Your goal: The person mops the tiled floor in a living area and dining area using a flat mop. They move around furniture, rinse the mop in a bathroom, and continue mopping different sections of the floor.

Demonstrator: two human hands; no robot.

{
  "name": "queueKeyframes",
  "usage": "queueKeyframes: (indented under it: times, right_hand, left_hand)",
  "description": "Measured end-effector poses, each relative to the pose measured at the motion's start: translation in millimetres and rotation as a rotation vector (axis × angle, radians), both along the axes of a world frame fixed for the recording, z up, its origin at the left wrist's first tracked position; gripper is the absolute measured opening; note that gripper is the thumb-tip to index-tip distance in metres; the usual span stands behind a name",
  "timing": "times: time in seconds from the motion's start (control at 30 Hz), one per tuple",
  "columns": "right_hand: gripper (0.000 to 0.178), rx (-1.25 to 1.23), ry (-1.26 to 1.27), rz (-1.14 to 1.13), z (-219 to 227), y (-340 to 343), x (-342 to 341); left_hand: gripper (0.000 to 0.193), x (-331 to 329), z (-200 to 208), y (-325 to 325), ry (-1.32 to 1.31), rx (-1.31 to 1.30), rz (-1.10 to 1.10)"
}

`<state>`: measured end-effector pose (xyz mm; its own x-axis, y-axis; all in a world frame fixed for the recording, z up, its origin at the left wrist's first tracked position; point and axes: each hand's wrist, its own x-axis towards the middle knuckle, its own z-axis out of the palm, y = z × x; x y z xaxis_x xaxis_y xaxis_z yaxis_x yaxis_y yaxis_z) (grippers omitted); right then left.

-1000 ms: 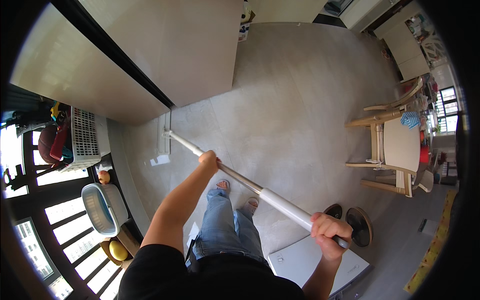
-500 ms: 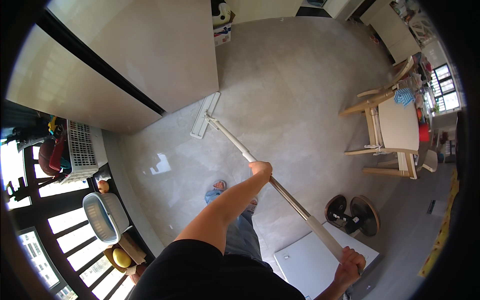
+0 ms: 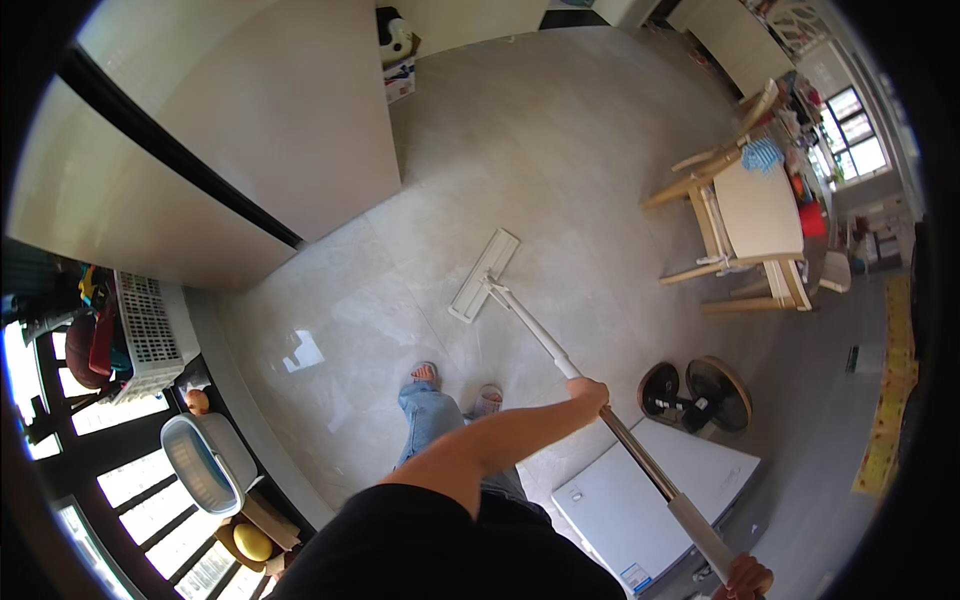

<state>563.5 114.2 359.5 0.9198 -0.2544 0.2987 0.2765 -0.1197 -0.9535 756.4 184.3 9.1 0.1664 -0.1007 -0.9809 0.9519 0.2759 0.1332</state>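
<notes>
Black cloth of the person's shirt fills the lower edge of the view. At the bottom right the right hand (image 3: pixel 748 578) is closed around the grey end grip of the mop handle (image 3: pixel 640 455), and only its upper part shows. Further up the handle, the left hand (image 3: pixel 590 392) is wrapped around the pole, with the forearm stretched out from the body. From this hand the pole runs on, up and to the left, to the flat white mop head (image 3: pixel 484 275), which lies on the pale tiled floor (image 3: pixel 560 140), well apart from both hands and beyond the two feet (image 3: pixel 455 388). Beside the handle stand a white box (image 3: pixel 650 495) and a round fan (image 3: pixel 695 393). Farther right stands a wooden chair (image 3: pixel 745 215).
</notes>
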Motion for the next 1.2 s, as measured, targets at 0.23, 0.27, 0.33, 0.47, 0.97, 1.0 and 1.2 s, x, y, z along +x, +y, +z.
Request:
queueKeyframes:
  times: [0.23,0.27,0.33,0.47,0.97,1.0,1.2]
  right_hand:
    - [0.015,0.125,-0.138,0.142,15,-27,15]
    - [0.016,0.128,-0.088,0.186,7,-28,26]
    - [0.016,0.242,0.034,0.384,-23,-41,61]
    - [0.015,0.300,0.120,0.828,-85,-5,140]
    - [0.016,-0.150,-0.041,1.001,20,-107,227]
    - [0.017,-0.214,-0.077,1.017,37,-112,232]
    - [0.018,-0.464,-0.102,1.231,64,-116,287]
  left_hand:
    - [0.022,-44,50,96,0.200,-0.130,0.398]
    - [0.023,-54,32,108,0.191,-0.156,0.414]
    - [0.021,-77,-19,141,0.115,-0.142,0.480]
    - [0.006,-88,-52,211,0.283,0.065,0.902]
    - [0.009,9,-33,-14,0.237,-0.205,0.734]
    - [0.011,29,-15,-29,0.251,-0.232,0.775]
    - [0.016,146,23,-59,0.145,-0.549,0.934]
